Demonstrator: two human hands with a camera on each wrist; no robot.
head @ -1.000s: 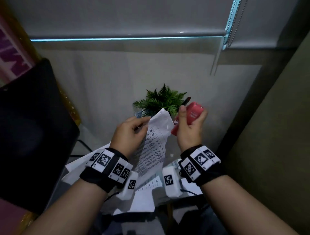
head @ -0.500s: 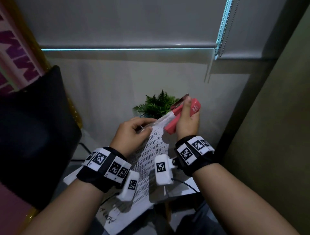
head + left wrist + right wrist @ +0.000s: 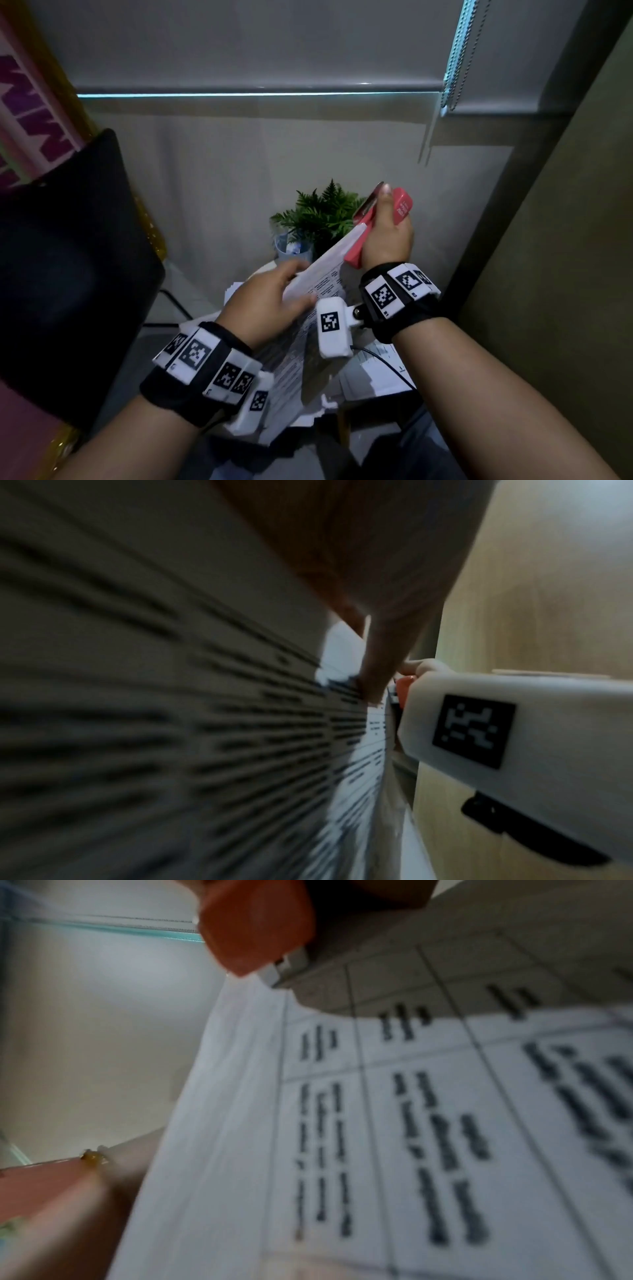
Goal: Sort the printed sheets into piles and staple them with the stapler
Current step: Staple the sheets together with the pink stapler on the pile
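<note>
Gripping the stapler point(image 3: 383, 222), the right hand point(image 3: 387, 240) has its fingers and thumb curled round the red body, held up off the desk. The stapler's mouth sits at the top corner of the sheets point(image 3: 325, 270) — corner inside the mouth in the right wrist view. The left hand point(image 3: 263, 308) pinches the same sheets at their upper edge, thumb over the printed face, at 8 o'clock from the stapler. More paper point(image 3: 373, 373) lies on the desk below. A plant point(image 3: 318, 216) stands at 9 o'clock from the stapler — behind the sheets.
</note>
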